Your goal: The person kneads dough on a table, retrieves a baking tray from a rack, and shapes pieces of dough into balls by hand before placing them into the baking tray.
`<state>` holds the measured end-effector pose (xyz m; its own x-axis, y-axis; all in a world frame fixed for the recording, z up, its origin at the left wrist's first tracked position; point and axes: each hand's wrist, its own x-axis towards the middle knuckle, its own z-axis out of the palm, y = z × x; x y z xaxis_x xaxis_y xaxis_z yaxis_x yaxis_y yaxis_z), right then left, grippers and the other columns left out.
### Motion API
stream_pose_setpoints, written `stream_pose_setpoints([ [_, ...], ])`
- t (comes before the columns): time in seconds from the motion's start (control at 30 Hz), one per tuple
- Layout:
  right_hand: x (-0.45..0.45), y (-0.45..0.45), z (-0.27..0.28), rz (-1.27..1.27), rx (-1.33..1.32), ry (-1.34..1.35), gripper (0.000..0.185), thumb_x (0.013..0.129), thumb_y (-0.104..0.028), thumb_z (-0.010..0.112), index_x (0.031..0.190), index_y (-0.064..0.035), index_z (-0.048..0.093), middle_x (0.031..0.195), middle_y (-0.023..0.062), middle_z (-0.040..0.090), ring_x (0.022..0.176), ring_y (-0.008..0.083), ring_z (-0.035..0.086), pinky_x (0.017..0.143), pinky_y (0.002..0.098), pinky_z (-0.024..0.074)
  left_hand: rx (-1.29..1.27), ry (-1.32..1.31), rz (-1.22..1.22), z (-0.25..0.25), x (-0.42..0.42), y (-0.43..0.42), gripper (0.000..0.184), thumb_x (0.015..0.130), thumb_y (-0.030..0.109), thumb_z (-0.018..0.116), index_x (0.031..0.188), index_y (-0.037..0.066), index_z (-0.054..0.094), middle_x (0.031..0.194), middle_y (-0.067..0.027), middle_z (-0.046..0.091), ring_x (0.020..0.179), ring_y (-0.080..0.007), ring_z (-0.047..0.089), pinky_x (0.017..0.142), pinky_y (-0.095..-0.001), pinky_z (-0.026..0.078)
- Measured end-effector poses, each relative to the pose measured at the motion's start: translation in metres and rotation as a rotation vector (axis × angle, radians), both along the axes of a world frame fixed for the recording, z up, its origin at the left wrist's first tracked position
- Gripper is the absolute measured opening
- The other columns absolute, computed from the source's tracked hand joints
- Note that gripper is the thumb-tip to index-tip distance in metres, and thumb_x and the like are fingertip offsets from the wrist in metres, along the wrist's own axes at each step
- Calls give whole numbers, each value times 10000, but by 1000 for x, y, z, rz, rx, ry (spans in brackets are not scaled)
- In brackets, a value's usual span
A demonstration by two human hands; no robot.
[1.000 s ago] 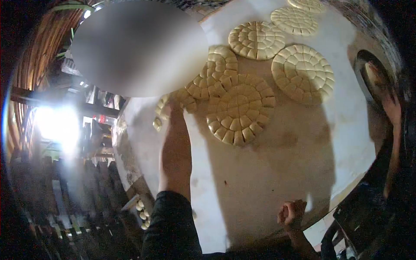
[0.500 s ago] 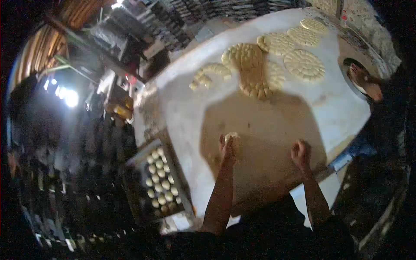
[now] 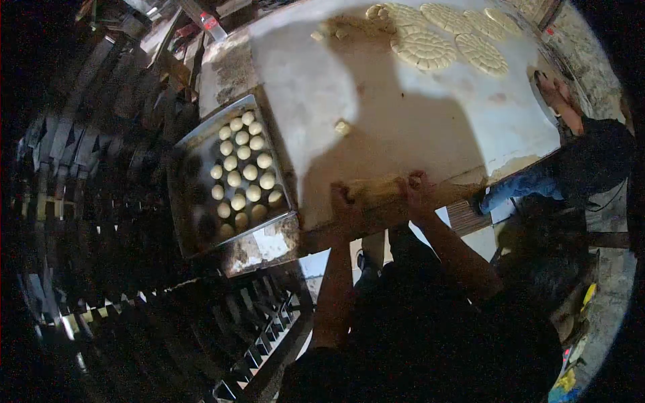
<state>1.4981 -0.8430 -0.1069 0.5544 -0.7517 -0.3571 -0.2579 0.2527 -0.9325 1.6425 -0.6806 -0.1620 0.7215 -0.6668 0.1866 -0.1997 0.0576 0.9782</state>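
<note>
My left hand (image 3: pixel 345 196) and my right hand (image 3: pixel 416 187) are at the near edge of the worktable, in deep shadow. Both have curled fingers; whatever might be inside them is hidden. Between the two lies a dim yellowish patch (image 3: pixel 375 189), which I cannot tell as dough or bare surface. Farther forward, a small piece of dough (image 3: pixel 342 127) sits on the white worktable (image 3: pixel 302 87), apart from both hands.
On my left a metal tray (image 3: pixel 290 195) holds several dough balls (image 3: pixel 250 172). Scored round flatbreads of dough (image 3: pixel 423 50) lie at the far side. Another person's hand (image 3: pixel 556 93) rests on the table at right. A bottle (image 3: pixel 212 27) stands at the upper left.
My left hand has let go of the dough piece, which now lies farther forward on the table. Both hands have drawn back to the near edge and closer together. The view has tilted downward.
</note>
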Motion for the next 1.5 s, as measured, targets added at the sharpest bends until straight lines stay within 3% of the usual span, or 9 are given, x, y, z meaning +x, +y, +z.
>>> stream_pose_setpoints([
  [0.3, -55, -134, -30, -531, -136, -314, 219, 989, -274, 556, 1029, -63, 511, 943, 52, 532, 895, 174, 551, 780, 334, 496, 126, 164, 272, 29, -7, 16, 311, 900, 272, 622, 1067, 45, 491, 950, -141, 525, 840, -287, 530, 785, -396, 473],
  [0.47, -101, -207, -7, 336, -988, 191, 241, 976, -293, 514, 929, -57, 513, 886, 115, 516, 845, 284, 539, 782, 459, 443, 877, -1137, -150, 52, 58, -10, 278, 840, 307, 654, 876, 37, 599, 813, -200, 561, 817, -371, 539, 728, -481, 442],
  [0.83, -15, -193, -49, 693, -1448, 196, 320, 882, -281, 562, 1055, -14, 603, 1134, 202, 581, 1203, 434, 474, 1120, 542, 272, 566, -680, -82, -19, -48, -76, 381, 883, 298, 647, 1162, 47, 579, 1110, -162, 611, 1052, -302, 556, 930, -437, 436],
  [1.07, -13, -302, -13, 680, -419, 298, 223, 863, -206, 577, 956, -3, 584, 1102, 257, 546, 1089, 435, 508, 1073, 560, 329, 955, -920, 203, 80, 30, -86, 424, 991, 228, 534, 1347, 2, 481, 1154, -140, 596, 1067, -273, 564, 971, -390, 456],
  [1.17, 52, -276, 3, 497, -1186, 159, 191, 860, -184, 566, 919, -3, 578, 1022, 266, 557, 1019, 458, 523, 1053, 573, 341, 37, 892, 554, 55, 36, -144, 266, 1025, 172, 456, 1241, 35, 532, 1046, -114, 587, 986, -243, 568, 939, -397, 455],
  [1.2, 60, -258, 2, 502, -1187, 138, 190, 858, -180, 562, 914, 0, 581, 998, 266, 562, 1004, 465, 528, 1050, 575, 342, 649, 209, 268, 30, 28, -144, 278, 1020, 175, 455, 1246, 34, 535, 1053, -143, 594, 1068, -264, 548, 988, -411, 413],
  [1.33, 17, -223, -21, 604, -1271, -29, 181, 845, -175, 562, 867, 4, 580, 902, 234, 565, 934, 477, 539, 1045, 598, 327, 713, 107, -8, 79, -32, -131, 282, 975, 186, 505, 1222, 64, 566, 1137, -189, 608, 1066, -296, 551, 1046, -448, 372],
  [1.4, -11, -254, -19, 721, -1265, -80, 144, 835, -154, 566, 821, -11, 561, 884, 217, 544, 901, 462, 530, 1013, 598, 342, 661, -896, -153, 30, -37, -46, 272, 982, 201, 502, 1227, 111, 577, 1150, -162, 614, 1035, -261, 569, 1001, -450, 425],
  [1.5, 0, -308, -11, 574, -1264, 163, 206, 920, -195, 490, 880, 2, 531, 891, 177, 509, 913, 342, 484, 884, 498, 379, 880, -851, -92, 55, 39, -19, 282, 948, 191, 542, 1211, 96, 582, 1148, -164, 612, 1045, -287, 567, 999, -458, 421],
])
